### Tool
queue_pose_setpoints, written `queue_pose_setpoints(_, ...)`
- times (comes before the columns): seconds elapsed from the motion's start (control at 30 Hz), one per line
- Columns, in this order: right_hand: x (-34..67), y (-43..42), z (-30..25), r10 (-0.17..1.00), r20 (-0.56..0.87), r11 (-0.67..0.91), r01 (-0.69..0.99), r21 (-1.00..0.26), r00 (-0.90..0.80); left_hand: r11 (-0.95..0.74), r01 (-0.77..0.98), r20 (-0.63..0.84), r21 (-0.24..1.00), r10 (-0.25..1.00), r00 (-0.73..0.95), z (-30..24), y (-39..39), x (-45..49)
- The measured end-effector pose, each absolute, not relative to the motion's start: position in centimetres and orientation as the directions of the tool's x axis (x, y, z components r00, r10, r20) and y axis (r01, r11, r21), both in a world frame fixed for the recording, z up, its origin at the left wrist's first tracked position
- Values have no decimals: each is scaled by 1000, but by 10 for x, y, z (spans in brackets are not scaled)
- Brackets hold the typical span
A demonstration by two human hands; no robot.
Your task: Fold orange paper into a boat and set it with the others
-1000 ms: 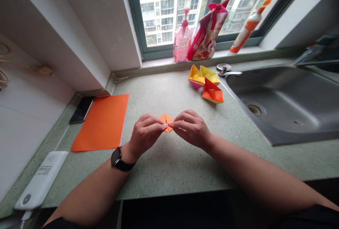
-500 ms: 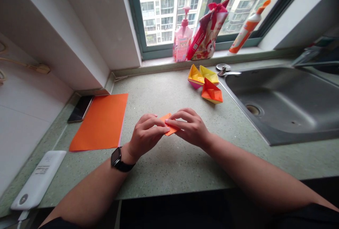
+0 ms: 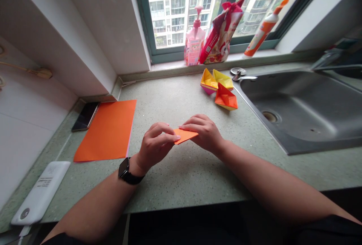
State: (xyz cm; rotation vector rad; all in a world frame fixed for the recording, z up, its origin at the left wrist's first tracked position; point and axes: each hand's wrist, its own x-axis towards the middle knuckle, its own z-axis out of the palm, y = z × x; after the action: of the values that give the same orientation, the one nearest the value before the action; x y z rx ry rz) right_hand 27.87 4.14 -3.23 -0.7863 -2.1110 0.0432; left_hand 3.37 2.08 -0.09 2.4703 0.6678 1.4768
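Observation:
Between my two hands is a small folded piece of orange paper (image 3: 185, 135), held just above the counter. My left hand (image 3: 157, 143), with a black watch (image 3: 128, 169) on its wrist, pinches the paper's left end with thumb and fingers. My right hand (image 3: 205, 133) grips the far and right side; its thumb is mostly hidden. Beyond the hands stand three folded paper boats: a yellow one with a pink underside (image 3: 208, 82), a pale yellow one (image 3: 223, 79) and a red-orange one (image 3: 226, 97). Left of my left hand lie flat orange sheets (image 3: 109, 131).
A phone (image 3: 85, 116) lies beside the sheets, and a white power bank (image 3: 42, 192) with a cable is at the near left. The steel sink (image 3: 305, 113) is on the right. A pink pump bottle (image 3: 194, 43), a red bag (image 3: 223, 35) and an orange-white bottle (image 3: 263, 31) stand by the window.
My right fingers have drawn back from the paper's middle toward its far edge, so more of its flat orange face shows. My left hand keeps its pinch.

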Motion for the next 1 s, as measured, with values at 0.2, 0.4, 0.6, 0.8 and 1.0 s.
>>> queue_pose_setpoints(0.2, 281, 42, -32, 565, 722, 788, 521, -329, -399, -872, 288, 792, 396, 483, 374, -2, 23, 33)
queue_pose_setpoints(0.4, 281, 41, -26, 576, 735, 782, 505, -366, -359, -846, 305, 765, 437, 528, 369, 0, 24, 35)
queue_pose_setpoints(0.6, 275, 35, -20, 520, 755, 823, 470, -318, -400, -859, 293, 760, 419, 508, 404, -1, 26, 33)
queue_pose_setpoints(0.8, 274, 31, -15, 525, 803, 819, 423, -387, -282, -776, 229, 701, 588, 630, 335, -1, 23, 31)
queue_pose_setpoints(1.0, 278, 32, -10, 488, 820, 833, 440, -335, -300, -768, 250, 694, 590, 641, 328, -1, 25, 32)
